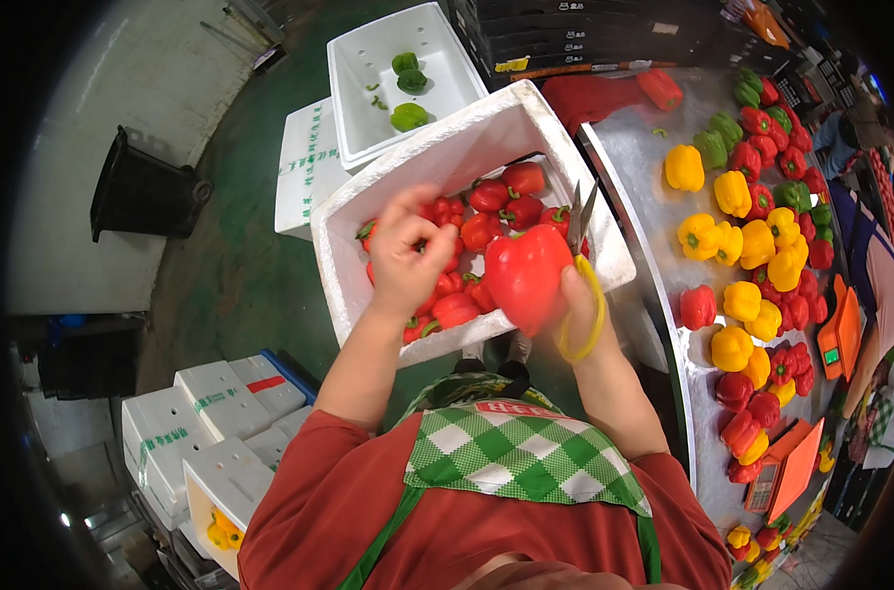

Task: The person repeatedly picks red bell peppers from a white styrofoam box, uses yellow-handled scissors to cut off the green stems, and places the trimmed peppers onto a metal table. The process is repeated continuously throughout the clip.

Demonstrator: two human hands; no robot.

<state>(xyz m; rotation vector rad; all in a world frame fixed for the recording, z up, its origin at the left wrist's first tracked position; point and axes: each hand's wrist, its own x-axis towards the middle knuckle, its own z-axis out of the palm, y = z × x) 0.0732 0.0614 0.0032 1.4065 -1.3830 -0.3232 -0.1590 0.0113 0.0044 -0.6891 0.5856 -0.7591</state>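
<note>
A green floor [235, 285] lies beyond the white foam box [417, 167], and a metal table [653, 211] of mixed peppers [756, 241] stands to my right. In the head view, my right hand [586, 305] holds a large red pepper [527, 275] above the box's near edge, plus yellow-handled scissors [576, 231] — blades slightly parted. My left hand [407, 251] curls, blurred; I can't tell if it pinches anything. Best, I judge, to hold the pepper firmly and fingers clear of the blades. Green print marks a neighbouring white carton [304, 167]; a red label [520, 408] crosses my apron [525, 457].
</note>
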